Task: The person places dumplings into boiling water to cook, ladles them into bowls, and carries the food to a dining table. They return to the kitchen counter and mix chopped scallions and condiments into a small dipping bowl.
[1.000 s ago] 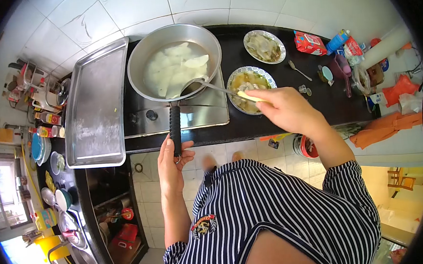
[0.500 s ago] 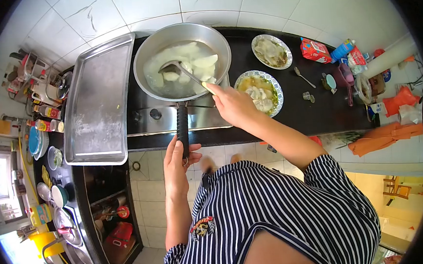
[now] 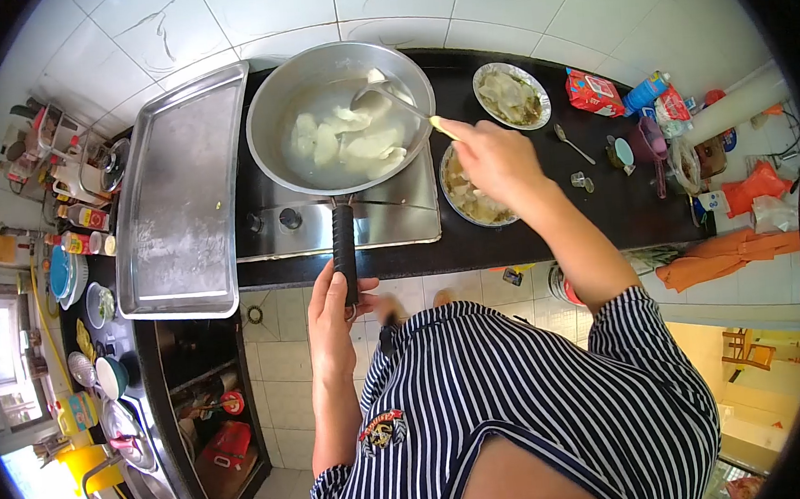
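A deep metal pan [image 3: 266,120] sits on the stove, holding cloudy water and several pale dumplings [image 3: 374,146]. My left hand [image 3: 329,303] is closed around the end of its black handle [image 3: 343,240]. In my right hand [image 3: 500,161], over the pan's right side, is a metal ladle [image 3: 406,106] with a yellowish grip. The ladle's head is in the pan near the far right wall, among dumplings. Just under my right hand, partly covered by it, stands a patterned bowl [image 3: 458,204] of dumplings in broth. Behind it is a second filled bowl [image 3: 510,98].
A large metal tray [image 3: 174,200] lies left of the stove [image 3: 384,221]. To the right are a spoon [image 3: 575,144], a red packet [image 3: 595,93], a blue bottle [image 3: 646,93] and small plastic cups [image 3: 582,181]. Bottles [image 3: 84,242] and bowls crowd the far left counter.
My right hand has moved right, taking the ladle from the pan's middle toward its far right side. The dumplings have shifted in the water. My left hand stays on the handle.
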`<state>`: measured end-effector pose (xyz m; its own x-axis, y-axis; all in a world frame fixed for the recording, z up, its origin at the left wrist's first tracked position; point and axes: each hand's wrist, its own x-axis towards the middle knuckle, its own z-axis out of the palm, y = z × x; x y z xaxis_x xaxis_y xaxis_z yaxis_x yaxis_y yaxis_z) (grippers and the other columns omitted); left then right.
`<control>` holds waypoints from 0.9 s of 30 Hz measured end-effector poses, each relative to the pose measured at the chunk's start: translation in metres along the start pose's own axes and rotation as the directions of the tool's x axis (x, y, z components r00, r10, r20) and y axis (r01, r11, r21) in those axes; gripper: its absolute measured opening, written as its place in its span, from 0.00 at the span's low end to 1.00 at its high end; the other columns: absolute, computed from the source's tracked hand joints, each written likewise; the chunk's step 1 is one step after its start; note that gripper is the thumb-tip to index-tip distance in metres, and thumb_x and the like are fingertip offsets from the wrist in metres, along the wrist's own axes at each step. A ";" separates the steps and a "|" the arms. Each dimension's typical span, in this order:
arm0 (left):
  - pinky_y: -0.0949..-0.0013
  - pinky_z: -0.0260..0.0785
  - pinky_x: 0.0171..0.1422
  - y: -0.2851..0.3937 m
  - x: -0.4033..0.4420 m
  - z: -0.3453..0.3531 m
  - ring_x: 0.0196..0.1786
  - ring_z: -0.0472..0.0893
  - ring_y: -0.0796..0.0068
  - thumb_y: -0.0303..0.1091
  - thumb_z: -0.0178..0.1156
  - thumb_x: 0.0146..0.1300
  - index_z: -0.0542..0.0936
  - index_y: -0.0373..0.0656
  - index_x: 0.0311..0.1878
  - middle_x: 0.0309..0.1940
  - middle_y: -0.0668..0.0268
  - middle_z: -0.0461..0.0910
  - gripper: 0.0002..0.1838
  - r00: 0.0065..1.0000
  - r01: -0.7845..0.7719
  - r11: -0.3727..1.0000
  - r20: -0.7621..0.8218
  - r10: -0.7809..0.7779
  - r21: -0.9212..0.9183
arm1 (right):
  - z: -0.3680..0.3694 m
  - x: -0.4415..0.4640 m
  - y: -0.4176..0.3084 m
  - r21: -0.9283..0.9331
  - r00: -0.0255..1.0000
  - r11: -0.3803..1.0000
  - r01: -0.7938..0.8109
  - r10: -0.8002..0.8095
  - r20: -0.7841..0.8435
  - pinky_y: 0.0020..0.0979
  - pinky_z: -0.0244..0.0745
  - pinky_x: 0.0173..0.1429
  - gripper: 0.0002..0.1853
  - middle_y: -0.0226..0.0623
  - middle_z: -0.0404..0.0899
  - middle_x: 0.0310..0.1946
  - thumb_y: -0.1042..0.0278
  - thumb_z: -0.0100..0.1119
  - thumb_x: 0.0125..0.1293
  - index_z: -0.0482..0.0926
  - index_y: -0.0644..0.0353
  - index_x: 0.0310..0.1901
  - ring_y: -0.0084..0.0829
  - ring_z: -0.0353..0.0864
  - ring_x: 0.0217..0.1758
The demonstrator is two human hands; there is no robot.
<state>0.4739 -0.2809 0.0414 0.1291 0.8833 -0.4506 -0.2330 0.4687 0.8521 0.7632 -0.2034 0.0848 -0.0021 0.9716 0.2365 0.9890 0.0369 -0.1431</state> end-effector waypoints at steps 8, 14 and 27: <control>0.71 0.74 0.42 -0.001 0.002 0.000 0.33 0.81 0.76 0.43 0.49 0.73 0.71 0.40 0.66 0.36 0.61 0.84 0.24 1.000 -0.005 0.999 -0.010 0.006 0.037 | -0.120 -0.050 -0.001 -0.110 0.992 0.986 0.126 -0.124 0.030 0.41 0.75 0.31 0.16 0.37 0.76 0.26 0.67 0.60 0.62 0.83 0.45 0.52 0.41 0.79 0.26; 0.71 0.74 0.42 -0.001 0.001 0.000 0.32 0.81 0.77 0.44 0.49 0.73 0.71 0.40 0.66 0.35 0.62 0.84 0.24 1.000 -0.005 0.999 -0.030 0.006 0.040 | -0.070 -0.055 -0.013 -0.038 0.981 0.985 0.167 -0.163 0.102 0.42 0.74 0.30 0.17 0.36 0.77 0.26 0.67 0.59 0.64 0.82 0.42 0.54 0.41 0.79 0.25; 0.70 0.74 0.43 0.003 0.000 -0.004 0.33 0.81 0.76 0.44 0.48 0.74 0.70 0.39 0.67 0.36 0.62 0.84 0.25 1.000 -0.005 0.999 0.005 0.005 0.052 | 0.066 0.016 -0.027 0.242 0.993 0.968 0.067 -0.041 -0.113 0.44 0.78 0.35 0.17 0.45 0.80 0.28 0.63 0.56 0.67 0.78 0.40 0.57 0.47 0.82 0.31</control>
<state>0.4696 -0.2791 0.0431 0.1328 0.8857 -0.4449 -0.1830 0.4631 0.8672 0.7271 -0.1738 0.0288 -0.0255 0.9368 0.3489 0.9216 0.1573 -0.3550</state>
